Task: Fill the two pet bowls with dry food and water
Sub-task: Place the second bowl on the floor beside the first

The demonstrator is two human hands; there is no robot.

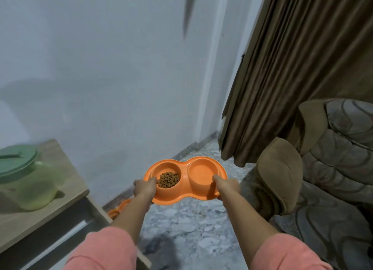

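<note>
The orange double bowl [184, 167] is held in the air above the speckled floor [181, 229], its long axis running left to right and nearly level. Kibble [168, 179] fills the left well; the right well's contents are unclear. The left hand [144, 190] and right hand [228, 186] grip its near rim, thumbs on top. A white wall [101, 78] and brown curtain [292, 68] stand behind.

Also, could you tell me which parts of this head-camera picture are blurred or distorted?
Head view: the green-lidded container at left is smeared by motion blur; the double pet bowl and kibble stay fairly sharp; wide-angle distortion bends the curtain and wall edge.
</note>
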